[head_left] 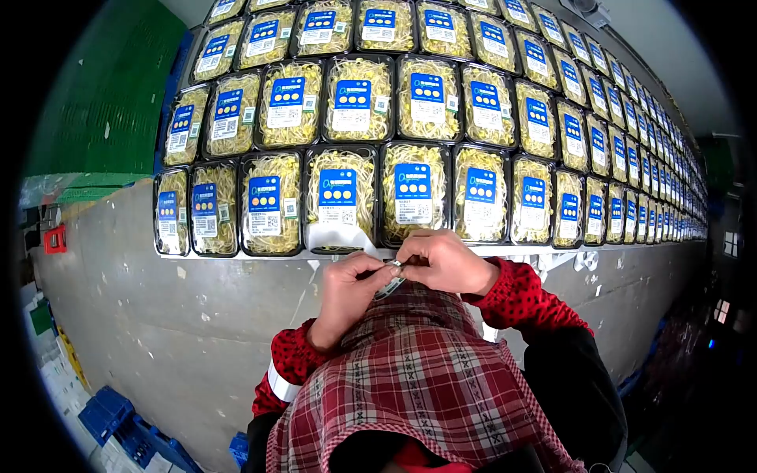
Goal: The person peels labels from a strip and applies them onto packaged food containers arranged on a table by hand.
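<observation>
My left hand (353, 285) and my right hand (448, 264) meet just in front of the nearest row of packs. Fingers and thumbs of both pinch a small strip of labels (388, 288), whitish with green and dark print, partly hidden by the fingers. A curved piece of white paper (337, 235) lies just beyond my left hand, against the lower edge of a pack of bean sprouts (341, 189). Another pack of bean sprouts (412, 193) with a blue and white label stands just beyond my right hand. A white band (282, 383) circles my left sleeve.
Many rows of black trays of sprouts (285, 102) cover the table and run far to the right. Its pale front edge (205, 257) is near my hands. Blue crates (110, 414) and a red object (54, 239) are on the left.
</observation>
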Tool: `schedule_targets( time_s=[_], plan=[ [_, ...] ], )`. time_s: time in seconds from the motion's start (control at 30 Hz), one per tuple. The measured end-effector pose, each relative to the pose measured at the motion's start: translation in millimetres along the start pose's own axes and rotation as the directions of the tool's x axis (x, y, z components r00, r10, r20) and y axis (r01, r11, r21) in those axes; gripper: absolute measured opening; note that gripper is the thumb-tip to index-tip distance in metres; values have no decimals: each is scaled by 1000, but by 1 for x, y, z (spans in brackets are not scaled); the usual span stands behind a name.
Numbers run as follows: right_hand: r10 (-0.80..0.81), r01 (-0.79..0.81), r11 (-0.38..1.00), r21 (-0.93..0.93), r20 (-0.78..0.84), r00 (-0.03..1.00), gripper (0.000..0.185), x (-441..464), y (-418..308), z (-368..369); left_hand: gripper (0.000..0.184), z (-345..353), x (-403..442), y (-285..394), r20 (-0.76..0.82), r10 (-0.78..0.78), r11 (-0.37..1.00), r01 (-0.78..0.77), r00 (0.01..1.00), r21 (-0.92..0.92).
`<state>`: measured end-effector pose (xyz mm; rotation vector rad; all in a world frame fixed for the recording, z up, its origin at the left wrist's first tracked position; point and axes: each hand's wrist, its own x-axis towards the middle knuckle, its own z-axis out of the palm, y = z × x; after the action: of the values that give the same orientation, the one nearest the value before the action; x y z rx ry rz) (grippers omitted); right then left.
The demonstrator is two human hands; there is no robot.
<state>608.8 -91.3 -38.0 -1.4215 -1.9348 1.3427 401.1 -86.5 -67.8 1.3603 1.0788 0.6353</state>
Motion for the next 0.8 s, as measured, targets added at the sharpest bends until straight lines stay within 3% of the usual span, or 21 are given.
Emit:
schedule_targets(
  time_s=[0.13, 0.2, 0.27, 0.4, 0.43, 0.5, 0.53, 0.6, 0.67, 0.7, 0.73, 0.8],
  plan=[
    [24, -21, 999, 43, -81, 996, 12, -17, 16, 4, 10, 7, -12, -3, 16, -45, 996, 44, 999, 80],
    [250, -97, 845, 525, -227, 941, 11, -19, 44, 0, 13, 10, -16, -9, 38, -69, 998, 69, 997, 12],
    [466, -332, 868, 370, -374, 801, 15, -8, 43, -39, 14, 12, -18, -9, 32, -79, 997, 79, 996, -10],
    [306, -356, 934, 15, -543, 782, 23, 9, 87, -29, 16, 15, -16, -11, 11, -33, 999, 33, 999, -33],
    [306, -353, 935, 16, -538, 786, 23, 13, 89, -27, 14, 16, -16, -11, -27, -2, 999, 1, 1000, -41],
    [144, -433, 831, -349, -617, 774, 21, 17, 86, -18, 13, 16, -16, -2, -79, -21, 998, 17, 997, -54],
    [69, -435, 768, -470, -614, 786, 25, 19, 82, -20, 14, 16, -15, -4, -97, 23, 995, -32, 995, -94],
    [130, -457, 732, -505, -555, 822, 26, 14, 65, -30, 14, 13, -15, -1, -114, 3, 995, -14, 993, -98],
    [-37, -60, 962, -266, -346, 937, 19, 7, 34, -21, 14, 14, -17, -1, -163, 2, 992, -23, 987, -128],
    [-146, 135, 988, -73, -171, 974, 12, 7, 22, -12, 13, 13, -18, 2, -163, -15, 989, -9, 987, -145],
    [-143, 145, 986, 78, -40, 989, 10, 7, 3, -7, 12, 12, -18, 4, -161, -25, 987, -1, 987, -159],
    [-189, 189, 982, 19, 37, 981, 10, 10, -7, -2, 11, 10, -21, -4, -207, 25, 988, -56, 978, -147]
  ],
)
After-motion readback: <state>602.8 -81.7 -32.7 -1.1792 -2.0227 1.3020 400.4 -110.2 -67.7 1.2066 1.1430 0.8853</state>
